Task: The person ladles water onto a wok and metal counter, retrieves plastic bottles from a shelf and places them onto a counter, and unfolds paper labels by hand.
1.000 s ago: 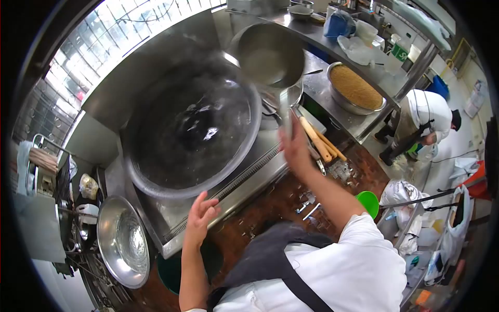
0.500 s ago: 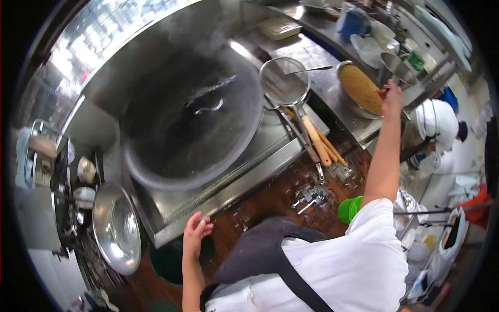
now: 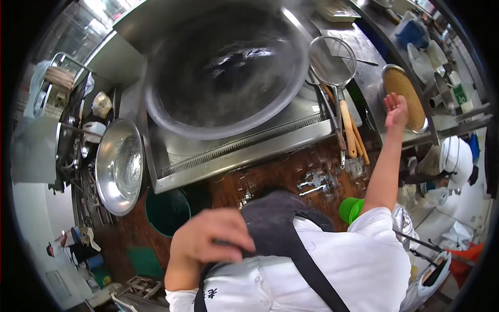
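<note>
My right hand (image 3: 396, 110) is open and empty, reaching out beside the near edge of a metal bowl (image 3: 426, 126) filled with a brown, grainy mass (image 3: 404, 96). Close to my chest, over the dark apron (image 3: 270, 221), is my left hand (image 3: 221, 236), blurred, its fingers bent and spread with nothing seen in them. A large wok (image 3: 228, 130) with steaming dark liquid (image 3: 234, 73) fills the stove. Right of it lie a round mesh strainer (image 3: 333, 60) and wooden-handled tools (image 3: 348, 130). The metal pot (image 3: 442, 93) stands beyond the bowl.
A wide metal basin (image 3: 119, 166) stands at the left, with a dark green bucket (image 3: 167, 210) on the brown floor. A bright green bucket (image 3: 352, 209) is near my right arm. One person (image 3: 452, 161) bends at the far right; another person (image 3: 65, 252) is at the lower left.
My right hand carried the pot from over the wok's edge to beyond the bowl and let it go. My left hand has drawn in to my chest. The view has turned.
</note>
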The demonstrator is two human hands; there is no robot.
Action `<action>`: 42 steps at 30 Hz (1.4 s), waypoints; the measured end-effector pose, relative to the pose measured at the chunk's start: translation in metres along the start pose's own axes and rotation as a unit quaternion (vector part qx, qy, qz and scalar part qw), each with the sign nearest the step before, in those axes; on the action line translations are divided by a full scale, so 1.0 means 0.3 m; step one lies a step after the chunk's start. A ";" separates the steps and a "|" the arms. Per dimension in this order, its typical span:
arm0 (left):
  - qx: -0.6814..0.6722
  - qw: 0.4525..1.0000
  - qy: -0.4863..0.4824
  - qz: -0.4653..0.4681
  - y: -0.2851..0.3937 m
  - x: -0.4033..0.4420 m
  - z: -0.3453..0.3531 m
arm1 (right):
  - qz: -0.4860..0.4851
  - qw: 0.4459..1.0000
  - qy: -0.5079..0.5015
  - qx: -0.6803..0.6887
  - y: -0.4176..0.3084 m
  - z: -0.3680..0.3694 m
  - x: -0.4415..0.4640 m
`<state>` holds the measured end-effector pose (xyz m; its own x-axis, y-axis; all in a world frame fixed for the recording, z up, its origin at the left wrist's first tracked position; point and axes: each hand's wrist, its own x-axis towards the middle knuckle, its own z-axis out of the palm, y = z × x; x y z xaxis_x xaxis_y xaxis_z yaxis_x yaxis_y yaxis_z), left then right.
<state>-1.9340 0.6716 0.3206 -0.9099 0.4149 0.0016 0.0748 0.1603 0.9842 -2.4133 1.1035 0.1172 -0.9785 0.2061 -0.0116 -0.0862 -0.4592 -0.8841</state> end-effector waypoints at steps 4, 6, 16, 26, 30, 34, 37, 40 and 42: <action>-0.076 0.949 -0.171 0.253 0.122 0.062 0.122 | 0.135 0.966 -0.167 -0.147 0.161 0.190 -0.157; -0.036 0.951 -0.122 0.282 0.136 0.046 0.163 | 0.151 0.927 -0.269 -0.216 0.232 0.314 -0.277; -0.057 0.947 0.117 0.295 0.187 -0.001 0.207 | 0.224 0.658 -0.654 -0.300 0.478 0.767 -0.873; -0.085 0.891 0.240 0.376 0.211 -0.300 0.280 | 0.123 0.436 -0.839 -0.300 0.511 1.001 -1.468; -0.042 0.870 0.272 0.408 0.175 -0.532 0.340 | 0.164 0.326 -0.892 -0.266 0.461 1.089 -1.881; -0.014 0.850 0.411 0.329 0.120 -0.928 0.457 | 0.105 0.224 -0.948 -0.199 0.410 1.131 -2.350; -0.090 0.795 0.559 0.217 0.063 -1.261 0.600 | 0.102 0.198 -0.960 -0.172 0.434 1.135 -2.648; -0.104 0.690 0.698 0.160 0.021 -1.507 0.725 | 0.076 0.147 -0.971 -0.171 0.496 1.137 -2.886; -0.126 0.632 0.754 0.125 -0.002 -1.642 0.796 | 0.061 0.110 -0.979 -0.161 0.536 1.145 -3.025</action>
<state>-1.3884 0.6809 0.2771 -0.2502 -0.9577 0.1421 0.3986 0.0319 0.9166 -1.6036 0.5459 0.1459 0.8390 -0.5108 -0.1874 -0.3462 -0.2355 -0.9081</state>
